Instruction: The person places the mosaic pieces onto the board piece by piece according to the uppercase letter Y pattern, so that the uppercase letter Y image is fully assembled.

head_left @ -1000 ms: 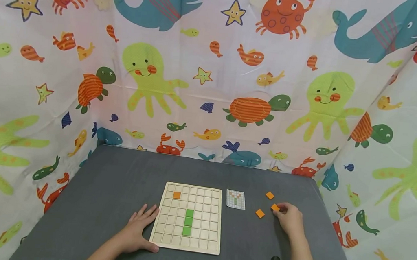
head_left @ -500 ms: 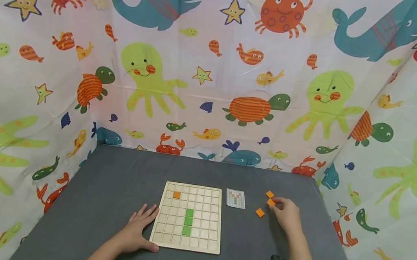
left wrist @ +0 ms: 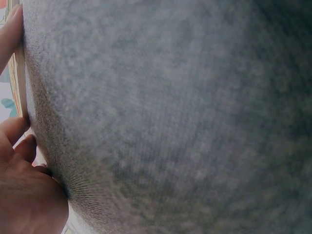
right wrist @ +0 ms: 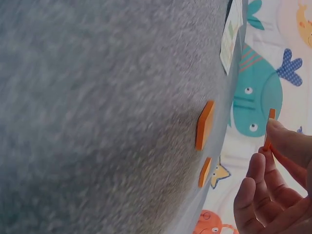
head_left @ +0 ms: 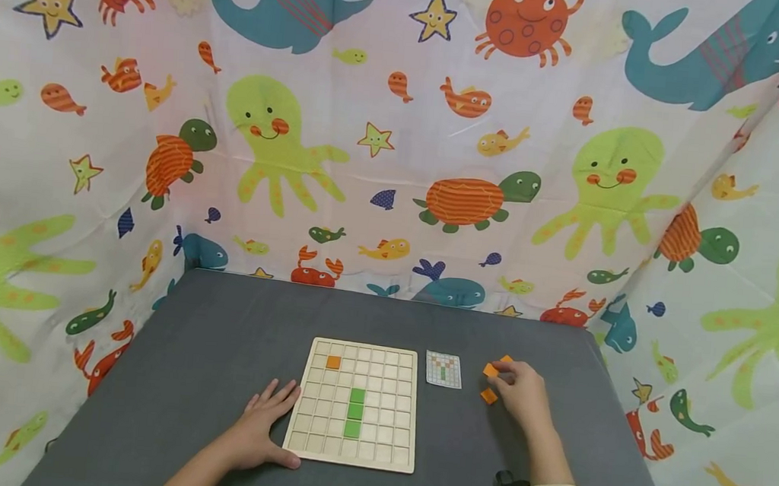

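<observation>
A wooden grid board (head_left: 383, 406) lies on the grey table, with one orange tile (head_left: 333, 362) near its upper left and a column of green tiles (head_left: 355, 410) around its middle. My left hand (head_left: 258, 427) rests at the board's left edge, fingers spread, thumb at the lower corner. To the right of the board, my right hand (head_left: 524, 395) pinches an orange square tile (right wrist: 270, 127) between thumb and fingers, raised off the table in the right wrist view. Two more orange tiles (right wrist: 205, 126) lie on the cloth near that hand.
A small printed pattern card (head_left: 443, 370) lies between the board and the loose tiles. A dark strap-like object (head_left: 511, 485) is at the right wrist. Behind the grey table (head_left: 253, 324) hangs a curtain (head_left: 393, 197) printed with sea animals.
My right hand has moved left and slightly away from me, lifting the pinched orange tile off the table. My left hand stays at the board; the whole view shifts slightly.
</observation>
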A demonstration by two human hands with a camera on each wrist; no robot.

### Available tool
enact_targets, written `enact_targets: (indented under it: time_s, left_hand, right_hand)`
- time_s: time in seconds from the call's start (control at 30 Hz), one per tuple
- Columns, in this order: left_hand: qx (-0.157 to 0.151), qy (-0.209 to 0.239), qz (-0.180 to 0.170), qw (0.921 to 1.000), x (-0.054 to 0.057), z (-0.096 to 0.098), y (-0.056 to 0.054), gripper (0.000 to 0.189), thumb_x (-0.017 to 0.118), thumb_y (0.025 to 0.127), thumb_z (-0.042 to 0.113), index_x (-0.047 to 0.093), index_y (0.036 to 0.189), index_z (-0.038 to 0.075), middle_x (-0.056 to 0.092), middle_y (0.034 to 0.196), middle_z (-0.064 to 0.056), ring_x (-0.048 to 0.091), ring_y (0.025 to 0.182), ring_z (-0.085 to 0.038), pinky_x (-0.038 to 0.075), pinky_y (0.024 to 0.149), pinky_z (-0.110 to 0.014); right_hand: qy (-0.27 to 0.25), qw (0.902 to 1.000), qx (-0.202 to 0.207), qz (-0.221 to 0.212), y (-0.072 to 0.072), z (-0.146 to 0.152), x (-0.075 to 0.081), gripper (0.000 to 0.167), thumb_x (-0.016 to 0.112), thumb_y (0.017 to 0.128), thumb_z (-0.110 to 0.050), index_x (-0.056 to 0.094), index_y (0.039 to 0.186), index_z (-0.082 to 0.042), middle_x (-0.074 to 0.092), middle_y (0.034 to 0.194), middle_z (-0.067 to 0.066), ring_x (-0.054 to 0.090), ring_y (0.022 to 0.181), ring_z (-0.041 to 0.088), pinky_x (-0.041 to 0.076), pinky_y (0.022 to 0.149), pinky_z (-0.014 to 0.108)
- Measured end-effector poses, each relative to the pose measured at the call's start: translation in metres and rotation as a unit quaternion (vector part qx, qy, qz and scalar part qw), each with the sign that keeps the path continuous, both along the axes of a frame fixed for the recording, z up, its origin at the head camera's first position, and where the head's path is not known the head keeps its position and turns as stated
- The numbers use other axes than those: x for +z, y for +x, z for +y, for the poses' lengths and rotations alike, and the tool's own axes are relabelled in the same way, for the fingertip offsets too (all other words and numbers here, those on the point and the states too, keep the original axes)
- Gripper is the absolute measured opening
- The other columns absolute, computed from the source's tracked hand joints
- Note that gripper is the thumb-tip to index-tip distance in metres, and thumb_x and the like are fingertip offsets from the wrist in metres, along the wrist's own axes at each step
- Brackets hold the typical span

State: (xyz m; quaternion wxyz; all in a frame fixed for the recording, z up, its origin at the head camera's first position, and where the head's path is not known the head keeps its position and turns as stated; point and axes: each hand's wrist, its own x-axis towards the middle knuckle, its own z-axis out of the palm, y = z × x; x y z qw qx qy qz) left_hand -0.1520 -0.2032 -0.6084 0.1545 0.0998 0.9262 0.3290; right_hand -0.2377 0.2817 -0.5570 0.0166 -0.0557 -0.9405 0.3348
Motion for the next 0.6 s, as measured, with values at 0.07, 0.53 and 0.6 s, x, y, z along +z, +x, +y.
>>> enact_targets:
  time_s: [0.07,0.53,0.6]
  left_hand:
    - [0.002,0.0,-0.002,1.0,0.001,0.0,0.0,0.13,0.092,0.055,0.06,0.03,0.16,0.016,0.022,0.169,-0.006,0.002,0.157,-0.04,0.003,0.12,-0.067]
    - [0.004,-0.001,-0.007,1.0,0.005,0.002,0.0,0.13,0.092,0.055,0.06,0.03,0.16,0.016,0.022,0.168,-0.006,0.002,0.156,-0.04,0.002,0.12,-0.067]
    - [0.004,-0.001,-0.008,1.0,0.004,0.002,0.0,0.13,0.092,0.055,0.06,0.03,0.16,0.016,0.022,0.168,-0.006,0.002,0.156,-0.04,0.002,0.12,-0.067]
  right_hand:
    - [0.001,1.0,0.002,-0.002,-0.001,-0.004,0.001,0.031,0.077,0.09,-0.019,0.074,0.119,-0.007,0.065,0.119,0.018,0.066,0.083,0.022,0.053,0.062,0.031]
    - [0.008,0.9993,0.032,0.014,-0.007,-0.035,0.012,0.031,0.079,0.088,-0.019,0.075,0.117,-0.01,0.066,0.116,0.013,0.061,0.074,0.017,0.049,0.055,0.029]
    - [0.013,0.9987,0.04,0.028,-0.007,-0.039,0.012,0.03,0.08,0.087,-0.018,0.076,0.116,-0.011,0.067,0.114,0.013,0.063,0.075,0.017,0.049,0.057,0.029]
